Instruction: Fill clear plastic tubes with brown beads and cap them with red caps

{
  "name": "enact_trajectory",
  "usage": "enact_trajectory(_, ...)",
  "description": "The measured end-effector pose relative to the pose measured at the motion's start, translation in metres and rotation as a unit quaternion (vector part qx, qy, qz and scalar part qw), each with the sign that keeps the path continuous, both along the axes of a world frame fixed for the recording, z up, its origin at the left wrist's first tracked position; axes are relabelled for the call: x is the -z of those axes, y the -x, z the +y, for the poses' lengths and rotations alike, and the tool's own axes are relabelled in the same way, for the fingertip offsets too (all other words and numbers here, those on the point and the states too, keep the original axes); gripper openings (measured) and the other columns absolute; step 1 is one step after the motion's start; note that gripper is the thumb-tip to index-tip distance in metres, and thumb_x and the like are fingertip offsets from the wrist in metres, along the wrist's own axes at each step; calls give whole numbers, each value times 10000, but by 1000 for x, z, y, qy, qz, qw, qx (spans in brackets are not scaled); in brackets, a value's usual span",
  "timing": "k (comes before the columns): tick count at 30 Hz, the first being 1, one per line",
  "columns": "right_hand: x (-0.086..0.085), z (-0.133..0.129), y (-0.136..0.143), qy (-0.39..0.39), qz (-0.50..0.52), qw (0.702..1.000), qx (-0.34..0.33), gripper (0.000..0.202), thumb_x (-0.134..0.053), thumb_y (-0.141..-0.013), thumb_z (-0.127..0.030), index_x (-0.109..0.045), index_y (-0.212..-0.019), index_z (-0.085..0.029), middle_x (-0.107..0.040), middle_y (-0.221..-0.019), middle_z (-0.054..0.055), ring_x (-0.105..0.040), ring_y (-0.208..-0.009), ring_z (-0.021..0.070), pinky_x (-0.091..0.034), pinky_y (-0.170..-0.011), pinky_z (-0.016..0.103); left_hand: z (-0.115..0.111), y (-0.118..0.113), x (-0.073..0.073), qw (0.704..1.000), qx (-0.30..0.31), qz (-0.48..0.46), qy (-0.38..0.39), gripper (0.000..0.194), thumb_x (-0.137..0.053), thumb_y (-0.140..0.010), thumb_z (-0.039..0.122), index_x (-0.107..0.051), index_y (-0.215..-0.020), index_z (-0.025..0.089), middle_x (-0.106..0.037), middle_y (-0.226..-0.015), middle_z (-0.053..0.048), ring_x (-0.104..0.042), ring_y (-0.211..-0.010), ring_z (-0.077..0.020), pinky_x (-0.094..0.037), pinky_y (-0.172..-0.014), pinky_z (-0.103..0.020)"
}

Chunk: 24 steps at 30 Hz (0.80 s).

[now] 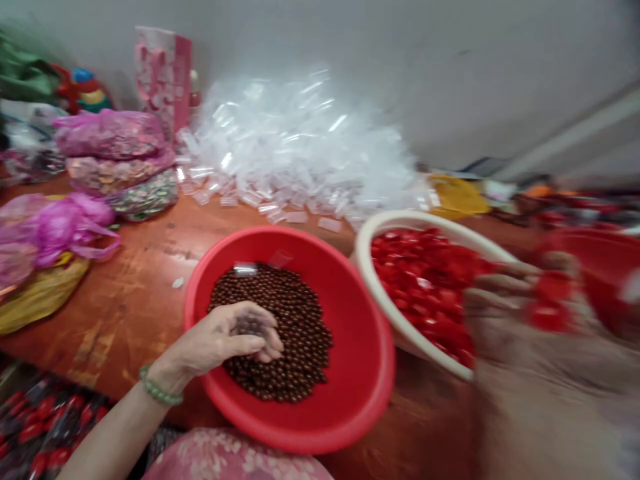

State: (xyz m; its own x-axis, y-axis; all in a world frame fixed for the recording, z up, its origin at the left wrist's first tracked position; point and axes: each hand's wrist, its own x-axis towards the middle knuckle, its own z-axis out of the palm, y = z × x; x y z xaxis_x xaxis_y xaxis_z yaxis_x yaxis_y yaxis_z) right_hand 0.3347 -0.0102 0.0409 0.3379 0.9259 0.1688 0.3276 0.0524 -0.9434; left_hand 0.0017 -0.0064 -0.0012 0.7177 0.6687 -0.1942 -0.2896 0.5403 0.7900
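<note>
My left hand (245,333), with a green bead bracelet (161,393) on the wrist, is over a red plastic basin (355,373). Its fingers are curled around a small clear container (250,325), through which dark balls seem to show; blur hides its exact shape. Shiny brown balls (295,353) lie heaped in the basin, with two clear plastic pieces (245,269) on top. At the right, my right hand (530,340) is close to the camera and badly blurred. Red plastic pieces (550,303) are held in its bent fingers, beside a white basin (367,250) of red plastic pieces (425,280).
A big pile of clear plastic pieces (300,147) rests against the wall. Pink bags (115,137) and a pink-and-white box (163,80) stand back left. Another red basin (600,253) is at far right. Red-and-dark packed items (47,420) lie low at left.
</note>
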Motion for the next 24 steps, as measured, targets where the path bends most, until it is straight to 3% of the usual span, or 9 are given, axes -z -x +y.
enact_trajectory(2,-13,-8,6,-31,146,988,27,362,-506,-854,-575,-510,-741,-232,-352,-688,-11,-266,-486,85,-135,-403,278,2,2,1,1000,0,17,-12,247,-685,-815,230,-597,-1032,150,-691,-892,-61,-652,-811,-135,-491,-729,-256)
enact_trajectory(5,-22,-15,28,26,161,986,24,234,-609,-839,-444,-509,-784,-240,-340,-645,-37,-200,-430,67,-83,-374,260,5,2,2,999,-6,27,-23,238,-676,-823,231,-591,-1032,152,-686,-898,-59,-639,-805,-132,-487,-727,-251)
enact_trajectory(7,-16,-14,49,95,42,990,-93,163,-566,-877,-408,-554,-878,-245,-430,-630,-22,-345,-441,94,-233,-373,245,6,1,2,999,-22,40,-29,237,-674,-825,240,-589,-1028,152,-684,-885,-53,-633,-800,-129,-483,-724,-248)
enact_trajectory(8,-10,-11,60,127,-55,974,-180,146,-540,-896,-379,-576,-906,-238,-484,-648,-6,-442,-502,118,-343,-432,251,6,0,2,998,-31,45,-32,237,-671,-828,245,-587,-1030,154,-682,-881,-49,-631,-802,-128,-481,-726,-247)
enact_trajectory(11,19,3,88,199,-348,838,-371,180,-440,-930,-238,-616,-913,-204,-617,-900,63,-596,-817,169,-468,-739,285,7,-2,2,996,-50,58,-35,233,-660,-836,245,-580,-1035,154,-680,-878,-42,-627,-812,-124,-475,-738,-247)
enact_trajectory(14,51,16,104,253,-420,782,-385,122,-515,-868,-155,-636,-886,-160,-641,-964,112,-615,-874,203,-454,-754,291,7,-3,0,996,-53,65,-30,236,-674,-818,245,-585,-1011,142,-680,-869,-41,-624,-783,-114,-473,-736,-248)
enact_trajectory(18,78,19,114,291,-450,751,-387,133,-539,-809,-84,-653,-846,-141,-681,-890,128,-643,-815,221,-444,-678,285,7,-3,-3,997,-37,67,-12,264,-703,-779,270,-588,-972,131,-677,-850,-44,-631,-754,-118,-478,-730,-262)
enact_trajectory(21,80,18,116,296,-459,742,-388,207,-498,-776,-15,-659,-800,-142,-694,-800,108,-649,-720,198,-433,-621,268,7,-4,-2,998,-37,54,3,306,-727,-746,293,-581,-959,128,-671,-845,-46,-637,-761,-130,-480,-721,-273)
enact_trajectory(24,65,17,114,271,-451,757,-388,165,-518,-821,-77,-666,-793,-146,-698,-784,98,-649,-717,196,-461,-653,277,6,-4,0,998,-39,46,12,307,-731,-733,282,-572,-944,127,-663,-828,-42,-635,-762,-129,-476,-720,-272)
